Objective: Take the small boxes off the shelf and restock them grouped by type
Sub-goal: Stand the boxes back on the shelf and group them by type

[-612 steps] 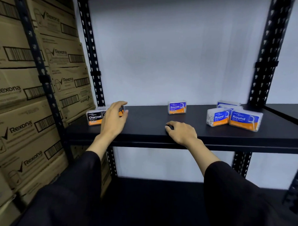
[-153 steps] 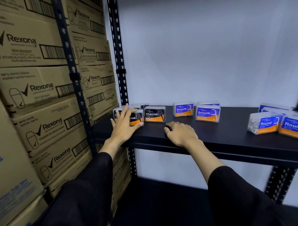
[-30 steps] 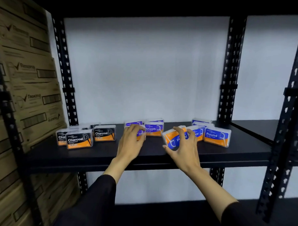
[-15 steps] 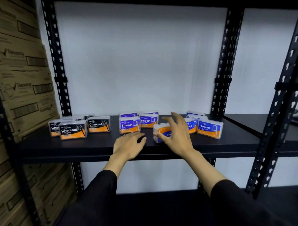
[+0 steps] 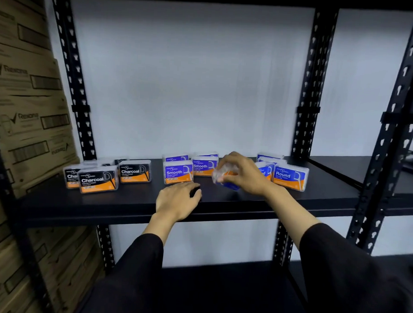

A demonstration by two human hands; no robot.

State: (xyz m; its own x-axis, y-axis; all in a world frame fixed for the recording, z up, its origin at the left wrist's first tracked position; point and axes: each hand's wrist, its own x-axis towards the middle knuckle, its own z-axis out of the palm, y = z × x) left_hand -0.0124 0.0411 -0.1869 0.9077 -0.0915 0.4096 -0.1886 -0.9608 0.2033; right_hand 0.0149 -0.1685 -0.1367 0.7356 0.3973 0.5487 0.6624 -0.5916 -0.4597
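On the black shelf (image 5: 133,200) stand small clear boxes in groups. Black-and-orange Charcoal boxes (image 5: 98,179) are at the left. Blue-and-orange Smooth boxes (image 5: 178,171) stand in the middle and Round boxes (image 5: 290,176) at the right. My right hand (image 5: 243,174) grips a tilted blue-and-orange box (image 5: 223,178), blurred, just above the shelf between the Smooth and Round groups. Its label is unreadable. My left hand (image 5: 178,198) rests flat on the shelf in front of the Smooth boxes, holding nothing.
Stacked brown Rexona cartons (image 5: 26,117) fill the rack at the left. Black perforated uprights (image 5: 307,94) frame the bay against a white wall. Another black shelf (image 5: 364,171) adjoins at the right, and a lower shelf (image 5: 196,284) lies below.
My right hand has closed round the box it touched and tipped it up off the shelf. My left hand has stayed on the shelf in front of the Smooth boxes.
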